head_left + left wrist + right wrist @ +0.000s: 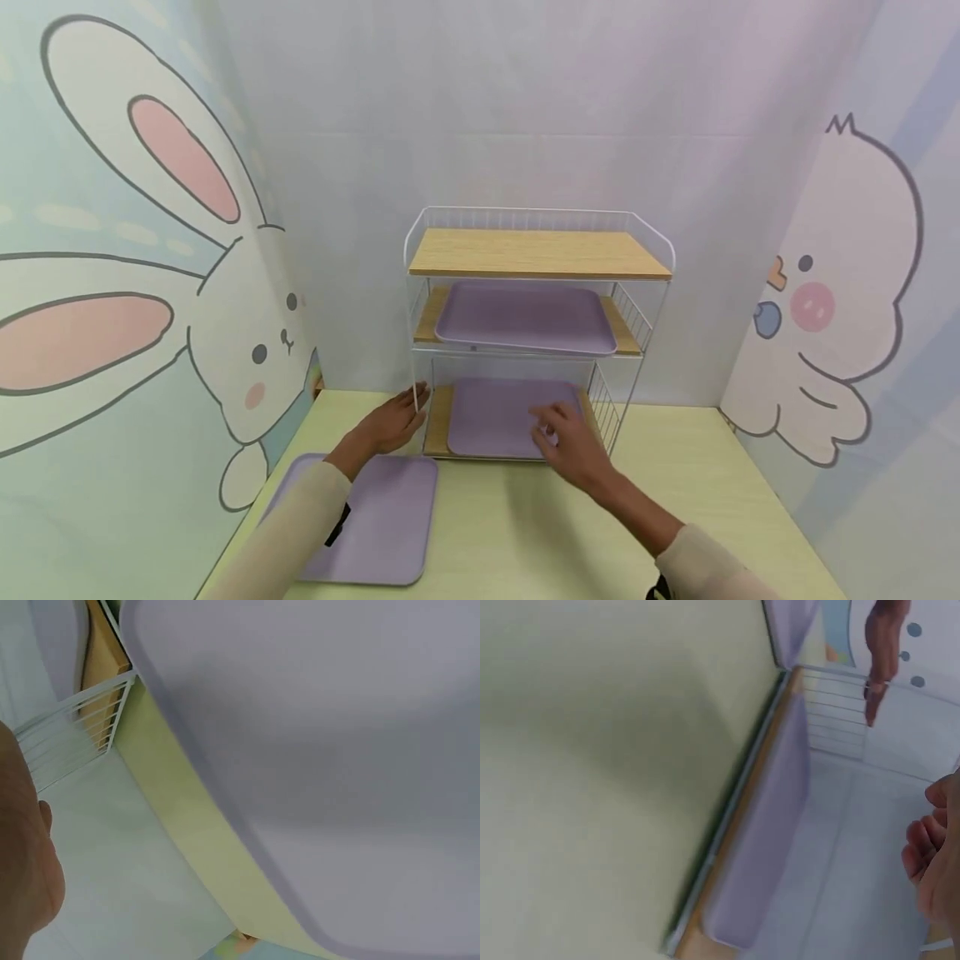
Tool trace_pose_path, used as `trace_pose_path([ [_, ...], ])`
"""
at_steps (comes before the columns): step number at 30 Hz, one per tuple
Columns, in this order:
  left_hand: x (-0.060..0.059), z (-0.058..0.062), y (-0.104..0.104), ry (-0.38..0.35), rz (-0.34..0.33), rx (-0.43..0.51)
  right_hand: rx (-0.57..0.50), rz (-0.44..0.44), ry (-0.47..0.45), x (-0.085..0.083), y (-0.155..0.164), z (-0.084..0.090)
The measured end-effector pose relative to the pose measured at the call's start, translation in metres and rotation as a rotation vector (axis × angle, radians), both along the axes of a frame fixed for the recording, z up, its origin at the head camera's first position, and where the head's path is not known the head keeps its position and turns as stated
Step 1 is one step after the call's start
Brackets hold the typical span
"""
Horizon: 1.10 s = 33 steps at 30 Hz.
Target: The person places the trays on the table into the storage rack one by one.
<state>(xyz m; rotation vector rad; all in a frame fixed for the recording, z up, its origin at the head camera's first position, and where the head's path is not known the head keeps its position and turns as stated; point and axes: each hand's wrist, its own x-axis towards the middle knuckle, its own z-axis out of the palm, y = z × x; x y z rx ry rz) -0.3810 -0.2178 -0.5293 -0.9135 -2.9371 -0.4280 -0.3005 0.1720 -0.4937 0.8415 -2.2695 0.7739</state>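
Note:
A white wire rack with wooden shelves (536,254) stands at the back of the table. My left hand (393,423) is at the rack's left side, its fingers extended along the wire frame. In front of the bottom shelf hovers my right hand (573,448), fingers loosely bent and holding nothing. Behind it, a purple tray (491,417) lies on that bottom shelf; the right hand overlaps its right part in the head view. Another purple tray (525,317) rests on the middle shelf. Under my left forearm, a third purple tray (390,525) lies flat on the table.
The pale yellow-green table (682,492) extends right of the rack. Curtains printed with a rabbit (247,333) and a white bird (840,317) enclose it on the left and right, and a plain pale curtain (525,108) hangs behind.

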Motion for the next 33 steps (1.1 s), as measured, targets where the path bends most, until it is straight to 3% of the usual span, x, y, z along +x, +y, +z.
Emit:
trace_pose_path([
  [3, 0.0, 0.001, 0.001, -0.016, -0.009, -0.029, 0.122, 0.071, -0.152, 0.006, -0.004, -0.036],
  [4, 0.001, 0.001, 0.001, -0.016, -0.008, -0.034, 0.183, 0.098, -0.164, 0.008, -0.006, -0.046],
  [9, 0.002, 0.0, 0.003, -0.043, 0.005, -0.022, 0.474, 0.249, -0.041, 0.019, -0.025, -0.093],
  [13, 0.001, -0.001, 0.004, -0.069, 0.01, -0.021, 0.578, 0.346, 0.023, 0.024, -0.044, -0.114],
  [18, 0.001, -0.001, 0.003, -0.066, 0.03, -0.026, 0.618, 0.402, -0.013, 0.023, -0.073, -0.125],
  [25, 0.003, -0.001, 0.002, -0.069, 0.036, -0.027, 0.679, 0.402, -0.1, 0.022, -0.103, -0.129],
  [33, 0.003, -0.001, 0.002, -0.083, 0.031, -0.008, 0.692, 0.321, -0.025, 0.025, -0.1, -0.125],
])
